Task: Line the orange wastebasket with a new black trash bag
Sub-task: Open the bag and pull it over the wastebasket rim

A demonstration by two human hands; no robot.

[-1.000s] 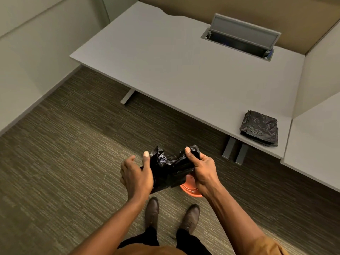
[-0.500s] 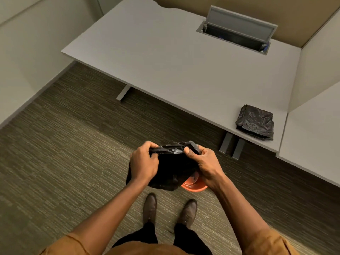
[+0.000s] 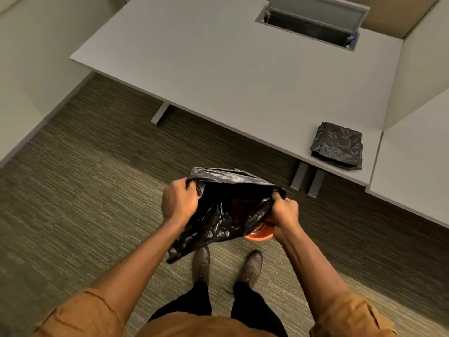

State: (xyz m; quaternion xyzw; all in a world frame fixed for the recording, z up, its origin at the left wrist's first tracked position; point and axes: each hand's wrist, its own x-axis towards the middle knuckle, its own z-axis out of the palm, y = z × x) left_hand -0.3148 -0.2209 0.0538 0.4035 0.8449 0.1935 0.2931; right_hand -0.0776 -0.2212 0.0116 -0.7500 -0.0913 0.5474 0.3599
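Head view: left hand [image 3: 179,205] and right hand [image 3: 284,214], each clenched on an opposite edge of the black trash bag [image 3: 220,215], hold its mouth spread; bag hangs above the orange wastebasket [image 3: 259,235], whose rim shows beneath it on the carpet [image 3: 85,190]; folded spare bags [image 3: 338,145] lie on the counter [image 3: 218,69].

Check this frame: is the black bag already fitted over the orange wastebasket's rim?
No: both hands hold the bag open in the air above the wastebasket.
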